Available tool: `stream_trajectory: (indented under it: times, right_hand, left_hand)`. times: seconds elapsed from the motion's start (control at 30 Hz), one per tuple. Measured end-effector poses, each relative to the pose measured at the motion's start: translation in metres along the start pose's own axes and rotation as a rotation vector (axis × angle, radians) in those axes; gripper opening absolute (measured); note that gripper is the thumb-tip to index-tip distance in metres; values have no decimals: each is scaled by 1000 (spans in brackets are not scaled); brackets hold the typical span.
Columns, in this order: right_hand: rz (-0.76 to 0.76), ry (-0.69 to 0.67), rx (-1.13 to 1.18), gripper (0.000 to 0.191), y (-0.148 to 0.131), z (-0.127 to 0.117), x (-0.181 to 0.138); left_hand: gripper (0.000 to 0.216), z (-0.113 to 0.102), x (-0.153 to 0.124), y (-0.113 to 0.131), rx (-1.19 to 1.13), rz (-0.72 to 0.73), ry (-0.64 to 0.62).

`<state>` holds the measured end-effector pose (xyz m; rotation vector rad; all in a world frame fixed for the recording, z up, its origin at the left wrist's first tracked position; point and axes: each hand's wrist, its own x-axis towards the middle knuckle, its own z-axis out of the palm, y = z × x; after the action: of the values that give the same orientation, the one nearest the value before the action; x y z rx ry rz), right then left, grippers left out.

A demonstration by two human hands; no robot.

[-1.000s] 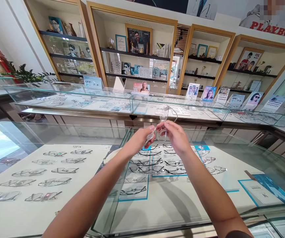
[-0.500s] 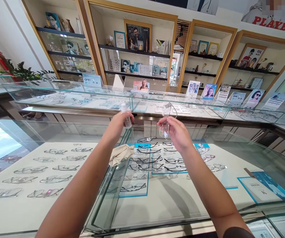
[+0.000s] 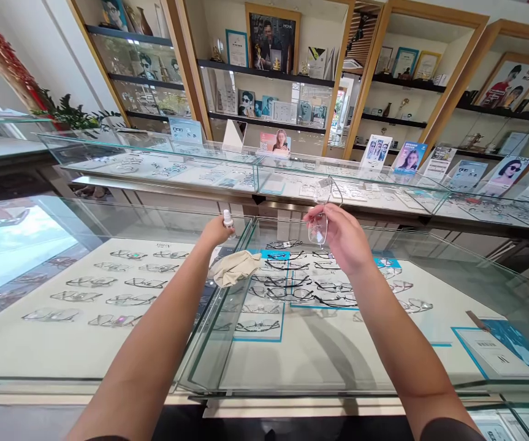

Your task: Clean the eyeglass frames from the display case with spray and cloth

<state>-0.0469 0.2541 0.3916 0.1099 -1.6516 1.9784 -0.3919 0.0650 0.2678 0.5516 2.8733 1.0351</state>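
My right hand (image 3: 344, 237) is closed on a pair of clear-framed glasses (image 3: 322, 211), held upright above the glass counter (image 3: 108, 220). My left hand (image 3: 216, 231) is wrapped round a small white-capped spray bottle (image 3: 228, 219), low over the counter's far edge. A crumpled beige cloth (image 3: 235, 268) lies on the glass top just in front of my left hand. Under the glass, rows of spectacle frames (image 3: 287, 288) lie on white and blue-edged trays.
A second glass display counter (image 3: 255, 171) runs across behind, with leaflet stands (image 3: 409, 158) on it. Wooden wall shelves (image 3: 264, 67) hold framed pictures and glasses. A plant (image 3: 68, 113) stands at the left. A blue card (image 3: 498, 352) lies inside the case at the right.
My left hand drew away from the glasses to the left and came down with the spray bottle toward the counter. The right hand kept the glasses up. The cloth came into view.
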Motion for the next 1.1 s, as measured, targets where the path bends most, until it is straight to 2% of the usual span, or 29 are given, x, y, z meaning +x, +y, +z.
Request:
stream_trajectory:
  times: [0.2,0.5,0.6,0.7,0.77,0.83,0.93,1.0,1.1]
  right_hand:
    - [11,-5,-17,21,-2,1,0]
    - [19,0,-58,22,-2,1,-1]
    - [16,-3,-67,23,-3,1,-2]
    - [9,6,-61,23,-5,1,-3]
    - [2,6,-47,22,-6,1,-3]
    - [1,3,-31,21,-7,1,-4]
    - [-1,-2,-14,21,-7,1,-4]
    - [-4,-6,-11,21,-7,1,-4]
    - [1,-4,-28,21,-8,1,-5]
  left_hand:
    - [33,3,5,-7,92,-41,-31]
    - [32,2,1,-6,131,-44,-82]
    - [49,-4,-4,1,125,-54,-32]
    - [72,-18,-13,16,153,-64,122]
    - [74,-28,-22,31,178,-9,186]
    - [64,-33,-31,45,191,94,101]
    - [40,-24,-43,61,200,198,-206]
    - [26,-11,-49,66,218,197,-373]
    - [26,7,-54,65,248,164,-488]
